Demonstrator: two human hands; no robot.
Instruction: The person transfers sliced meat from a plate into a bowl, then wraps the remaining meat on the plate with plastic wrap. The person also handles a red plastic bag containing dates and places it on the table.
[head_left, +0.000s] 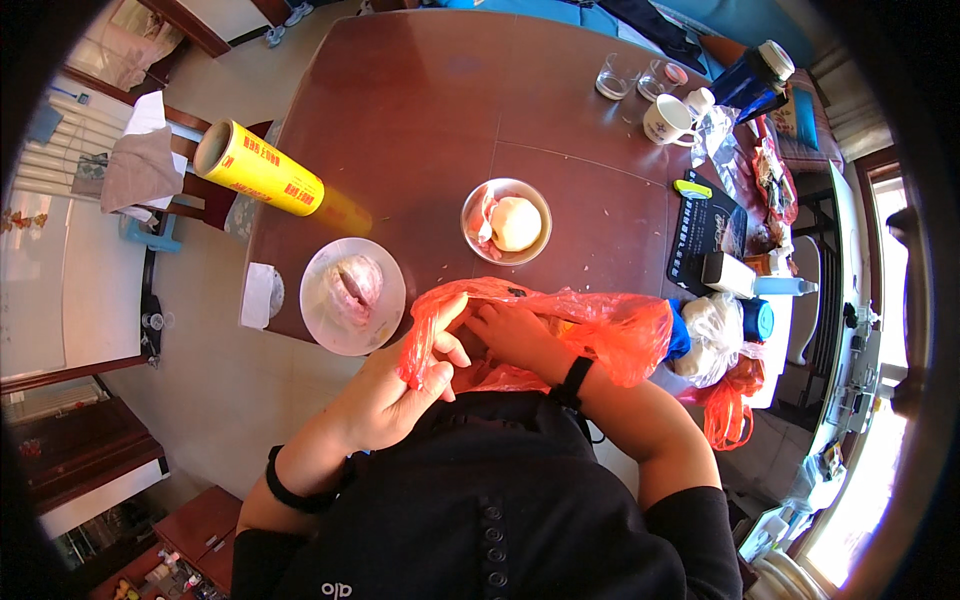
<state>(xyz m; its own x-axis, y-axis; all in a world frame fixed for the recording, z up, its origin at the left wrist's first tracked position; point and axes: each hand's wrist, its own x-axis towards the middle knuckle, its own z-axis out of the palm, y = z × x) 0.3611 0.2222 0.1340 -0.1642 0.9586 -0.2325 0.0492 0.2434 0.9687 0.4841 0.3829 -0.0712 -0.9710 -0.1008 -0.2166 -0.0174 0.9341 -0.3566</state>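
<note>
A thin red plastic bag lies along the near edge of the table, right in front of my body. My left hand grips the bag's left rim, its thumb and fingers around the bunched plastic. Inside the bag's mouth is my right hand, with its fingertips partly hidden by plastic, so what it touches cannot be made out. Just left of the bag, a white plate carries a pinkish, split piece of fruit. Beyond the bag, a bowl contains a pale peeled fruit and reddish peel.
A yellow-wrapped roll with a hollow core stands at the table's left edge. Glasses, a mug and a blue bottle occupy the far right. A yellow-green cutter rests on a black mat.
</note>
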